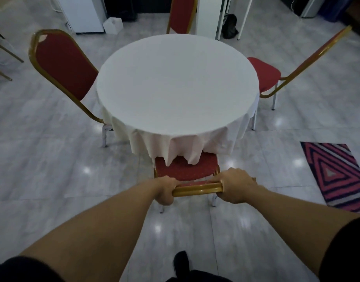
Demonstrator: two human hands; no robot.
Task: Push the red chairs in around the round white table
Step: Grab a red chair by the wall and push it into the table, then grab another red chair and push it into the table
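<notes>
At the lower centre of the frame, the person's left hand (164, 191) and right hand (235, 186) both clamp the gold top rail of the near chair (187, 169), one at each end of the rail. The fingers (226, 185) of each hand curl over and around the rail, closed tight on it; the fingertips themselves are hidden behind the rail.

That rail runs left to right across the frame, and the round white counter (177, 84) lies straight ahead of it, toward the top of the frame. The red seat sits partly under the hanging cloth, whose points drape onto the cushion, so this chair looks nearly home. Any remaining push would go directly away from the body, square to the rail, with both hands about equally near and sharing the load.

Three more red chairs ring the counter. The left chair (63, 64) at the upper left is tucked close against the cloth, and the far chair (182, 15) at the top stands just behind the counter. The right chair (276, 74) at the upper right is angled, with much of its seat still showing, and probably needs pushing next.
</notes>
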